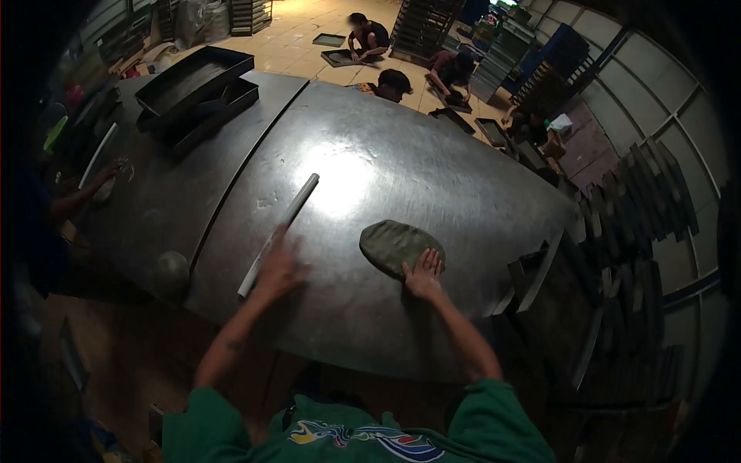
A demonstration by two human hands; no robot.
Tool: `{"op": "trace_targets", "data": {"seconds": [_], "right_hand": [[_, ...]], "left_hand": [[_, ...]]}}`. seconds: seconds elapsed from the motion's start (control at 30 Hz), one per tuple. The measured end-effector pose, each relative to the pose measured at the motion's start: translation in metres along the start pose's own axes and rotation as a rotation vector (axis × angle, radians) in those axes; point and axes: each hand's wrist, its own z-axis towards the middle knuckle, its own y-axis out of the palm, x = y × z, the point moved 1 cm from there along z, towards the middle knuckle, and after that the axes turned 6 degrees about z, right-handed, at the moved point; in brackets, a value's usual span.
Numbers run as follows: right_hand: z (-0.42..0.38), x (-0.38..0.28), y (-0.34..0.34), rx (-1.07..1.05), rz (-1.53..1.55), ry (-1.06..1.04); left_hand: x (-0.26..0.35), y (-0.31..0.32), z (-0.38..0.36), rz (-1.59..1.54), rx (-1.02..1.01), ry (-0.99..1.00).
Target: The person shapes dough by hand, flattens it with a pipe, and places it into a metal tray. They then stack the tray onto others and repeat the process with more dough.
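Note:
A flattened dark green lump, like dough (386,245), lies on the metal tabletop (370,324) in front of me. My right hand (424,274) rests on its near right edge, palm down with fingers stretched out. To the left, a pale grey pipe (302,198) lies slantwise on the metal. My left hand (282,266) is over the lower part of this pipe, smeared by motion, so whether it grips the pipe I cannot tell.
A rounded greenish lump (170,274) sits at the table's near edge. Black trays (197,81) are stacked at the far left. More trays (552,270) lean at the right. At left, another person's hand (112,171) is near a white pipe (99,154). Several people crouch on the floor beyond.

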Motion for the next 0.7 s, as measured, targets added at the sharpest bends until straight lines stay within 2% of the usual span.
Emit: {"op": "trace_targets", "data": {"seconds": [0.03,0.07,0.1,0.13,0.17,0.2,0.23,0.27,0.33,0.37,0.4,0.43,0.5,0.53,0.57,0.63,0.7], "right_hand": [[-0.017,0.012,0.004,-0.006,0.020,0.013],[-0.021,0.015,0.004,0.042,0.037,-0.016],[-0.013,0.015,0.001,0.110,0.058,-0.056],[-0.005,0.041,0.038,0.170,0.017,-0.061],[-0.006,0.039,0.028,0.170,0.041,-0.060],[0.000,0.037,0.002,0.009,0.049,-0.038],[-0.008,0.033,-0.011,-0.161,0.062,-0.011],[-0.020,0.023,-0.016,-0.165,0.086,-0.003],[-0.042,0.001,-0.022,0.183,0.259,0.045],[-0.058,-0.003,-0.013,0.187,0.268,0.057],[-0.079,-0.007,0.002,0.067,0.193,-0.165],[-0.101,-0.004,0.014,-0.052,0.109,-0.385],[-0.152,0.027,0.038,0.286,0.012,-0.642],[-0.172,0.047,0.042,0.305,0.037,-0.636],[-0.189,0.069,0.041,0.327,0.063,-0.633],[-0.226,0.108,0.039,0.332,0.062,-0.576],[-0.228,0.129,0.031,0.331,0.063,-0.529]], "left_hand": [[-0.004,-0.032,-0.022,0.203,-0.092,-0.182],[-0.036,-0.019,-0.045,0.207,-0.071,-0.223],[-0.074,0.004,-0.066,0.079,-0.044,-0.228],[-0.094,0.022,-0.091,-0.059,-0.042,-0.239],[-0.088,0.020,-0.107,-0.084,-0.027,-0.212],[-0.068,0.022,-0.119,-0.120,-0.015,-0.188],[-0.043,0.025,-0.130,-0.226,-0.109,-0.182],[-0.010,0.026,-0.132,-0.326,-0.198,-0.171],[0.093,-0.003,-0.129,-0.741,-0.434,-0.003],[0.127,0.004,-0.132,-0.605,-0.439,0.187],[0.147,0.009,-0.134,-0.467,-0.435,0.379],[0.152,0.009,-0.131,-0.466,-0.439,0.397],[0.161,0.009,-0.123,0.076,-0.062,0.295],[0.149,0.015,-0.122,0.143,-0.052,0.194],[0.140,0.009,-0.124,0.163,-0.126,0.157],[0.105,0.042,-0.139,0.032,-0.081,0.290],[0.117,0.034,-0.133,0.084,-0.080,0.312]]}}
